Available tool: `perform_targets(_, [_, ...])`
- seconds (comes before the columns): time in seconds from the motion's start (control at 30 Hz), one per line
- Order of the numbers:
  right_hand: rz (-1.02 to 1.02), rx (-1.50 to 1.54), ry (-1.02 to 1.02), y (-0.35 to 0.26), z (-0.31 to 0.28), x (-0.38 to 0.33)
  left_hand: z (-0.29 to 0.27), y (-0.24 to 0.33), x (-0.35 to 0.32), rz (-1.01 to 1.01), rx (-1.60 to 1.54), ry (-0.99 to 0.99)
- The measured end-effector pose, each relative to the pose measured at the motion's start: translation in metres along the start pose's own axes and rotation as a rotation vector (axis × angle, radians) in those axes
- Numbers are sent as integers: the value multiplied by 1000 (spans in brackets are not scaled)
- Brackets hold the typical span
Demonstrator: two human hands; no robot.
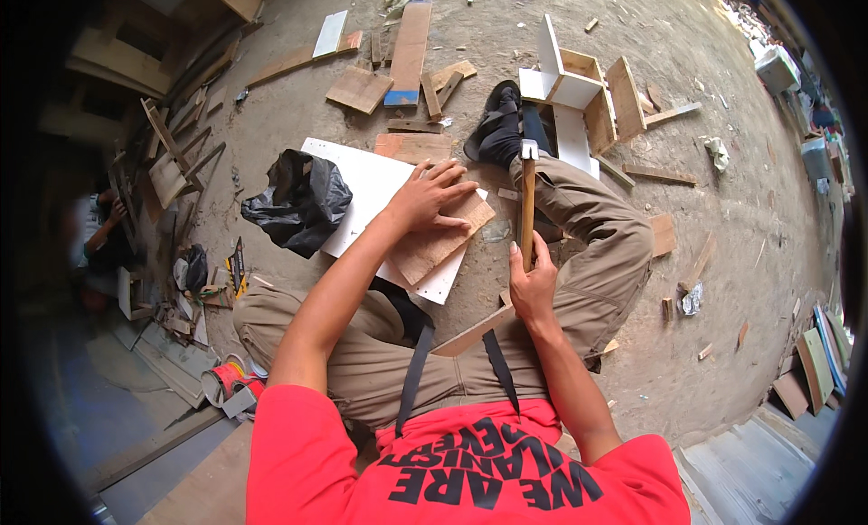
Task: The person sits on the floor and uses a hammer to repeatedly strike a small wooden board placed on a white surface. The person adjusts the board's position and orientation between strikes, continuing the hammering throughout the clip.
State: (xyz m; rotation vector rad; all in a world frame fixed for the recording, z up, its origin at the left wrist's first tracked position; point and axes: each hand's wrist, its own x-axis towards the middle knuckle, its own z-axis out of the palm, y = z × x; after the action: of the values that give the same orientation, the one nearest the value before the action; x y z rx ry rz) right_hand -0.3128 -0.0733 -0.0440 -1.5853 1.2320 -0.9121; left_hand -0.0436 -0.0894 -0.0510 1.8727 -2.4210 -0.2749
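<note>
My left hand lies with fingers spread on a brown wooden block. That block rests on a white board with small holes near its edges, set on the ground in front of me. In my right hand is a hammer, gripped by its wooden handle and held upright with the metal head at the top. The hammer is apart from the board, to its right. A crumpled black plastic bag sits over the board's left edge. Across my lap lies a thin wooden strip.
Ahead stand white and wooden box pieces, near my foot. Planks and offcuts lie scattered on the dirt floor. At left are a hand saw, rolls of tape and another person. Boards lean at right.
</note>
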Motion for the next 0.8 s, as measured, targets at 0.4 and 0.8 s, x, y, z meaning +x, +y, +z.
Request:
perform_targets(0.4, [45,168,-230,0,3,-12,40,-32,-33,-1191,41,592])
perform_targets(0.8, [50,27,-315,6,13,-18,14,-19,-15,-1146,-64,491])
